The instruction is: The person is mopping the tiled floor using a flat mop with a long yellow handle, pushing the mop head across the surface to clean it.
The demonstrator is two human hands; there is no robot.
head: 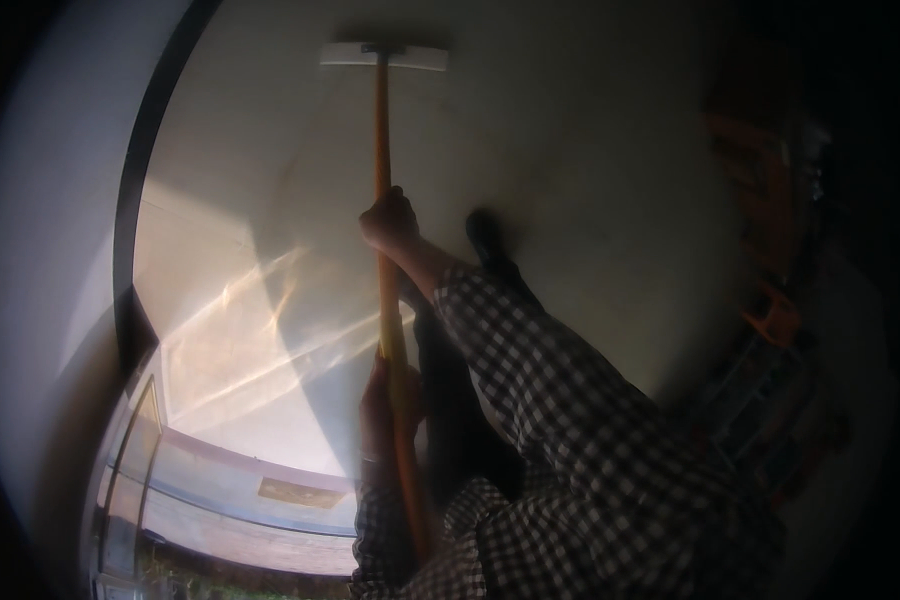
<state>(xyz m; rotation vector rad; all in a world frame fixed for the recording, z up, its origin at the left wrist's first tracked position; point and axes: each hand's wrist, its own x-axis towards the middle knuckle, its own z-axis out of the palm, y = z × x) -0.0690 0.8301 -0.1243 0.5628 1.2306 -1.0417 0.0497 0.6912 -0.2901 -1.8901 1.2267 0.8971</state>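
Observation:
A long wooden handle (382, 127) runs from my body out across the floor. At its far end a wide, pale, flat head (424, 58) with a dark central joint lies crosswise on the floor; whether it is a broom, mop or floor squeegee I cannot tell. My right hand (391, 219) grips the handle around its middle, arm stretched forward. Nearer my body, my left hand (375, 401) is wrapped around the same handle, partly hidden behind it. Both arms wear checked sleeves (540, 367).
A pale wall with a dark baseboard (126, 202) curves along the left. Sunlight falls through an open doorway, with a glazed door (126, 480) and a flat brown patch (300, 493) outside. My dark shoe (484, 234) is on the floor. Dim orange objects (776, 315) stand at right.

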